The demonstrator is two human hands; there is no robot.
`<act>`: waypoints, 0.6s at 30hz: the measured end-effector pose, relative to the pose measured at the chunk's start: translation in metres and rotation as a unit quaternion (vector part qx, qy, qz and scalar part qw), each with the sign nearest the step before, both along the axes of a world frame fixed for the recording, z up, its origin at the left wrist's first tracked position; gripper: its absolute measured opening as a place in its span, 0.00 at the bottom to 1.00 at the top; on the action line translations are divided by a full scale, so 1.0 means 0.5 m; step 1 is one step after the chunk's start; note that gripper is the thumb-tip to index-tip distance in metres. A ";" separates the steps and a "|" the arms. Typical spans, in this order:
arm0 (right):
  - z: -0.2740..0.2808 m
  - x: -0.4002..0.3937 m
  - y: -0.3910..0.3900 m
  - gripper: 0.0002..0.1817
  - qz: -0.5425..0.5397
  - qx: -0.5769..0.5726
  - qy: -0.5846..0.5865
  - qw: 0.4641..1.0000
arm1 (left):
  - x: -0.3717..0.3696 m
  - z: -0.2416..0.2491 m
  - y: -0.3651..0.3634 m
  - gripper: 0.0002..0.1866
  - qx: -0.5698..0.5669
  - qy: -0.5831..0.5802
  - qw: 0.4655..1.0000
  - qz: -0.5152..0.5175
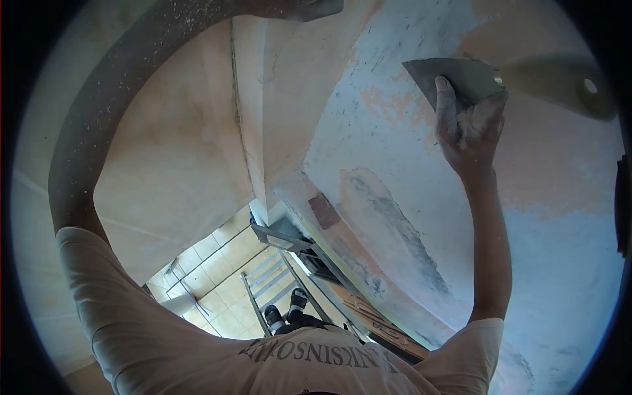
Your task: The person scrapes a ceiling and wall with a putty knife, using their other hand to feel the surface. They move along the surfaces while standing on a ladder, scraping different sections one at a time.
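Note:
My right hand (471, 128) is raised against the patchy wall and closed on a putty knife (461, 71). Its wide grey blade lies under my thumb, with the other fingers curled beneath. The knife's dull olive handle points right and has a hole near its end. White dust or plaster coats these fingers. My left arm arches over the upper left, speckled with white. At the top edge, my left hand (316, 9) is partly cut off near the wall's upper part; its fingers are not clear enough to read.
Pale filler and bare pinkish plaster cover the wall (408, 158), with a rough grey patch lower down. Below, a ladder (266, 280) is under my feet, above a tiled floor (220, 263). A cable lies on the tiles. A dark-topped ledge (280, 238) stands by the corner.

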State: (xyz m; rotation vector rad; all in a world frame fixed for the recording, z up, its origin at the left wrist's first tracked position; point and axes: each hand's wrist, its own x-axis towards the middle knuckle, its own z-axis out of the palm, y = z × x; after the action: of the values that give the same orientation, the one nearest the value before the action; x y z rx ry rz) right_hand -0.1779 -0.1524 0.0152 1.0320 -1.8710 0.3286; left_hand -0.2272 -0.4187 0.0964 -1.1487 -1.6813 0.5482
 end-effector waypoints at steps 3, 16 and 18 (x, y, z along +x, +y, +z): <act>-0.001 -0.009 0.001 0.38 0.028 0.003 0.037 0.999 | -0.019 -0.005 0.000 0.08 0.004 -0.009 1.000 0.005; -0.005 0.000 0.010 0.42 0.016 0.009 0.002 1.000 | -0.015 -0.016 -0.027 0.11 0.009 -0.086 0.996 -0.029; 0.003 0.000 0.007 0.40 0.025 -0.001 -0.003 1.000 | -0.014 -0.018 -0.023 0.11 0.022 -0.094 0.995 -0.032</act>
State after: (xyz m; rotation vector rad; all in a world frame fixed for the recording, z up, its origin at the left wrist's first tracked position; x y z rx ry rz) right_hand -0.1779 -0.1487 0.0168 1.0779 -1.8522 0.3624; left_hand -0.2342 -0.4300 0.0872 -1.2493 -1.7999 0.3709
